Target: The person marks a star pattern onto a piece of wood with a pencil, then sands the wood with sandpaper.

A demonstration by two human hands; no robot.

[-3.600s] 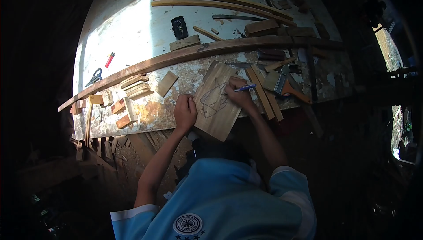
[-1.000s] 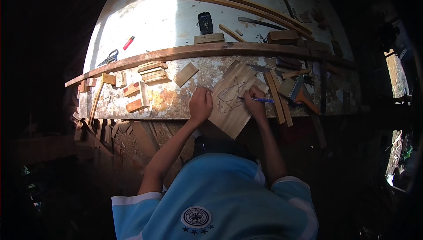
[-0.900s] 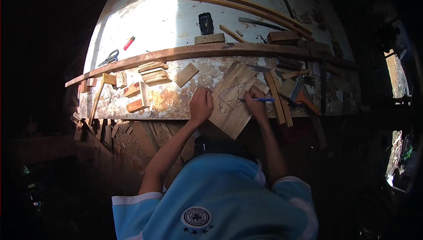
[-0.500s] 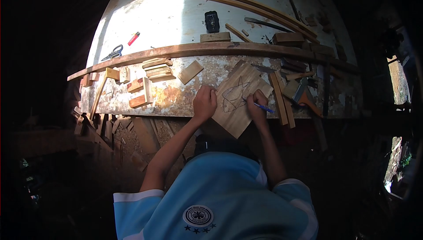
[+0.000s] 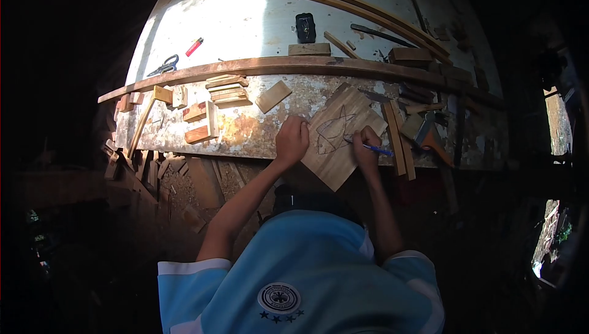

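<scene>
A flat wooden board [image 5: 334, 165] lies turned cornerwise at the bench's front edge, its near corner sticking out past it. Dark curved pen lines forming a pointed, leaf-like outline show on its face. My right hand [image 5: 367, 150] is closed around a blue pen [image 5: 380, 150], whose tip end points left, at the right side of the drawing. At the board's left edge, my left hand [image 5: 292, 139] is closed with curled fingers and covers part of that edge.
A long wooden strip [image 5: 245, 67] crosses the bench [image 5: 257, 134]. Small wood blocks [image 5: 228, 96] lie left, beside a loose block [image 5: 273, 96]. Two narrow strips [image 5: 397, 144] and an orange-handled tool [image 5: 437, 145] lie right. Scissors [image 5: 165, 66], a red lighter [image 5: 194, 46] and a black tray [image 5: 305, 28] lie beyond.
The whole view has shifted slightly, so the bench appears a little further right. My right hand still holds the pen by the drawing, and my left hand stays at the board's edge.
</scene>
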